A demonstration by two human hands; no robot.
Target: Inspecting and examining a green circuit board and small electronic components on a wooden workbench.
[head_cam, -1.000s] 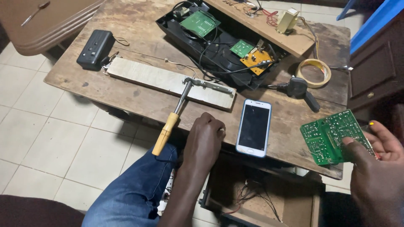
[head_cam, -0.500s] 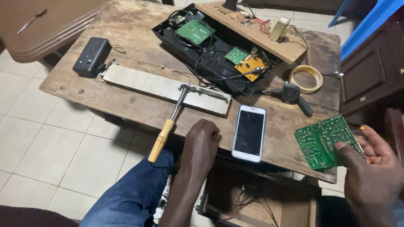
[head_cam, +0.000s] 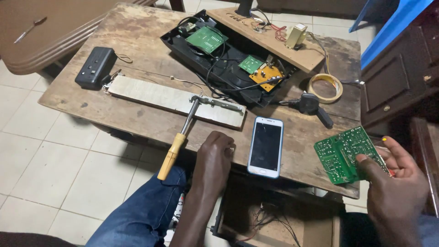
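At the upper left of the frame a black adapter box (head_cam: 95,67) lies on the worn wooden tabletop (head_cam: 137,27). Right of it, a long pale board (head_cam: 155,96) carries the metal tip of a soldering iron (head_cam: 179,139), whose yellow handle juts over the front edge. At lower centre the left hand (head_cam: 214,160) rests curled on the tabletop edge, fingers folded under, holding nothing visible. Just beside it lies a white smartphone (head_cam: 266,146), screen dark. Above, an opened black casing (head_cam: 228,59) holds 2 green boards and an orange one. At the lower right, the right hand (head_cam: 395,183) pinches a green circuit board (head_cam: 343,153) by its right edge, solder side up, over the tabletop's corner.
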